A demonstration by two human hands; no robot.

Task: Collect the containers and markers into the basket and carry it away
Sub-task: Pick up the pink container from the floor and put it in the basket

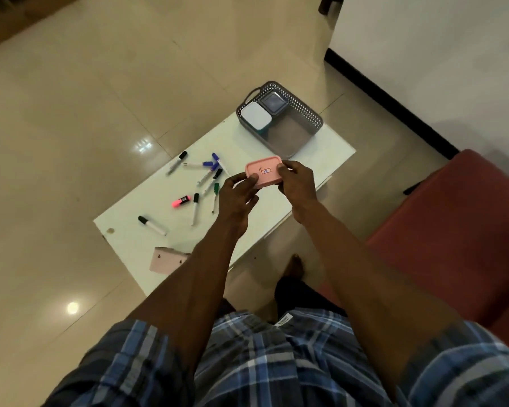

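Both hands (269,183) pinch the pink container (264,171) — its sticker (265,171) unreadable.

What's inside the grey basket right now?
The grey basket holds two containers at its far end: a white-lidded container and a grey-lidded container. The near part shows bare floor. What the containers hold is hidden by their lids.

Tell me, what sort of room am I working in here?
Probably a home living room: a red sofa beside a low white table, on a glossy tiled floor.
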